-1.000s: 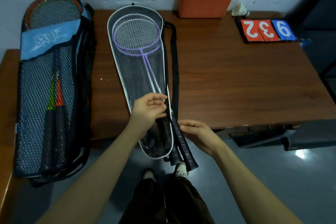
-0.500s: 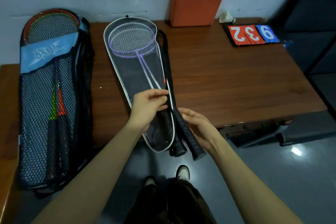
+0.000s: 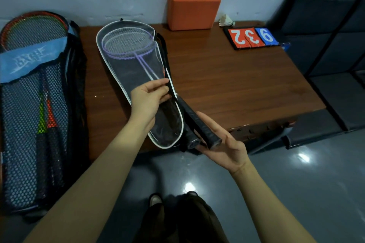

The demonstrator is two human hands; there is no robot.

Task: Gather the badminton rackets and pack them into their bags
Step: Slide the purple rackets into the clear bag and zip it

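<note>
A clear, white-edged racket bag lies on the brown table, with two purple rackets inside it. Their black handles stick out of the bag's right side past the table's front edge. My left hand pinches the bag's edge near its black strap. Under the handle ends, my right hand lies open, palm up, its fingers straight and touching them. At the left a blue mesh bag holds red and green rackets.
An orange block stands against the wall at the table's back. A shuttlecock and a flip scoreboard showing 2, 3, 9 lie at the back right. Dark padded seats stand to the right. My shoes are on the grey floor below.
My right hand has slid down the handles and opened flat beneath their ends. My left hand stays pinched on the bag's edge, and the handles have swung slightly right.
</note>
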